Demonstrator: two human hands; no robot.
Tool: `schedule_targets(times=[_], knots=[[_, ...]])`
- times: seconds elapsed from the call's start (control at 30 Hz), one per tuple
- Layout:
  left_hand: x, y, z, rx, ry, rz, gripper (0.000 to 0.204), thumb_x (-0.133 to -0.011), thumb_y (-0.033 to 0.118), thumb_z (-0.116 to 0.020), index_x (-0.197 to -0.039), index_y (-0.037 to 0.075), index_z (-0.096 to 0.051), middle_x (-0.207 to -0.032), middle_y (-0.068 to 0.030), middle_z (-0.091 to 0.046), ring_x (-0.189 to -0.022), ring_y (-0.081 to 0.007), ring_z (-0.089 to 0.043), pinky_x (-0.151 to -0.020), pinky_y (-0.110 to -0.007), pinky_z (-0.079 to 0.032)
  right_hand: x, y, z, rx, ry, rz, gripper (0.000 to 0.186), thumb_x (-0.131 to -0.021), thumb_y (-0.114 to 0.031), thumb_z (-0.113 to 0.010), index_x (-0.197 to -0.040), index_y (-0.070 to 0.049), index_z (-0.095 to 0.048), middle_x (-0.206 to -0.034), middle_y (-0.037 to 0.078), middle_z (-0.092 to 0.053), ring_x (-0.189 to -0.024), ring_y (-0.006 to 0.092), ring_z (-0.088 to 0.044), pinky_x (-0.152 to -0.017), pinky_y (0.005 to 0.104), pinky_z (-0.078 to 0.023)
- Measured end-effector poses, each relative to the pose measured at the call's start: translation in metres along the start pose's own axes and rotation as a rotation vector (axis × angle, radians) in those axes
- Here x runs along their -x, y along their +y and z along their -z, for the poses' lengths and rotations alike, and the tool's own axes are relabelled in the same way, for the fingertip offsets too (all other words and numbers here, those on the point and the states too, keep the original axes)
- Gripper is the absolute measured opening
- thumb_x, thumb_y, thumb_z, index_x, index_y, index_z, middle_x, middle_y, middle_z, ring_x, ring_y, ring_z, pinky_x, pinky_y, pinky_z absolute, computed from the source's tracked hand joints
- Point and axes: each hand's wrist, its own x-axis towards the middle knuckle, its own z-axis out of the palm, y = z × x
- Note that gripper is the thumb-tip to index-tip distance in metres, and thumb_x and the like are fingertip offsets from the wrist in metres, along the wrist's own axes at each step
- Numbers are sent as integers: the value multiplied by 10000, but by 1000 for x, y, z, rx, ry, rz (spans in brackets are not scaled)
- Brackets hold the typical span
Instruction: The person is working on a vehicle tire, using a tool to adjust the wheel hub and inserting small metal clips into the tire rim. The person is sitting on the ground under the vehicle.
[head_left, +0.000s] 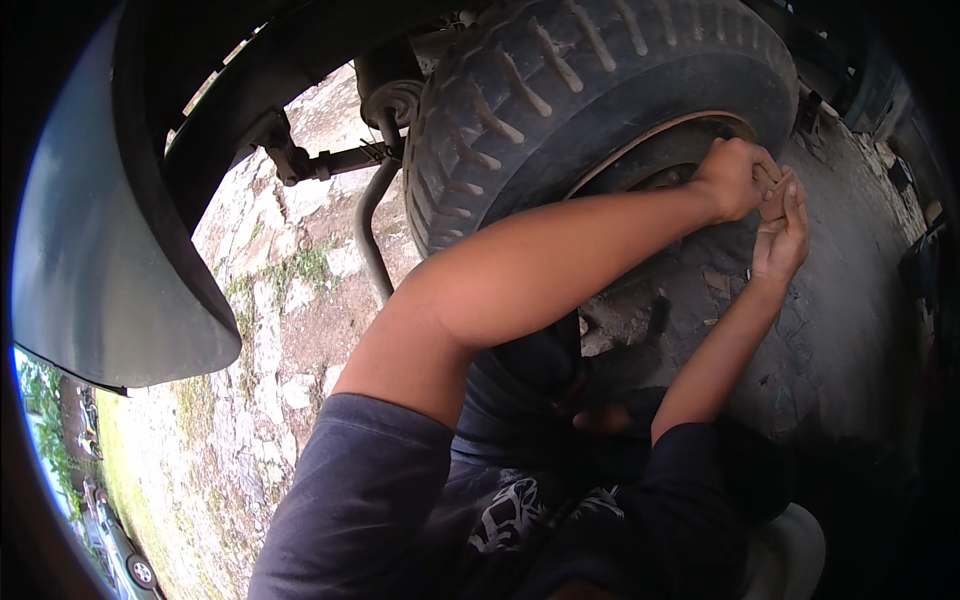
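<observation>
1. Now, the left hand [733, 182] is curled, with its thumb and finger bent in toward the right hand [785, 235].
2. That right hand sits at its 4 o'clock, fingers pointing up. The fingertips seem to meet; I cannot tell if they pinch a little thing.
3. A soft, steady pinch should be best, so nothing small can drop.
4. The wheel rim [645, 163] is at 10 o'clock from the hands, near the left knuckles. Go gently; its edge could scrape skin.
5. Farther toward 10 o'clock is the chunky black tyre [560, 90].
6. The bent pipe [370, 225] is well apart, at 9 o'clock.
</observation>
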Motion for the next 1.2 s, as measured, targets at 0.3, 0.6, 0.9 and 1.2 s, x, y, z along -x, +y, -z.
schedule_targets(times=[0.3, 0.6, 0.9, 1.2], knots=[[-7, -10, -11, -45, -7, 49, 285, -833, 30, -813, -1115, 73, -821, -1031, -152, -816, -1075, -289, -780, -1083, -392, -542, -7, 4, 4, 53, 75, -27, 581, -1068, -243, -710, -1502, 101, -535, -1486, 170, -596, -1317, 246, -601, -1091, 382, -490], [-9, -29, 34, -612, -191, -328, 277, -900, 189, -746, -1164, 136, -813, -1030, -161, -808, -1028, -341, -775, -999, -454, -596, 0, 24, -10, 262, 318, 132, 418, -1045, -158, -750, -1369, 93, -668, -1280, 164, -731, -1170, 243, -699, -1052, 360, -558], [23, 106, 95, -781, 10, -524, 251, -954, 138, -746, -1198, 137, -805, -1133, -145, -808, -1147, -334, -758, -1014, -455, -604, -7, 109, -37, 179, 457, 416, 367, -1069, -136, -720, -1339, 113, -701, -1285, 168, -768, -1153, 228, -727, -994, 363, -589], [48, 84, 171, -1111, 483, -620, 297, -999, 216, -760, -1290, 164, -785, -1409, -150, -717, -1391, -353, -631, -1116, -474, -545, -6, 86, -126, 337, 634, 427, 397, -1141, -177, -578, -1427, 90, -648, -1347, 232, -745, -1249, 294, -730, -1065, 382, -558]])
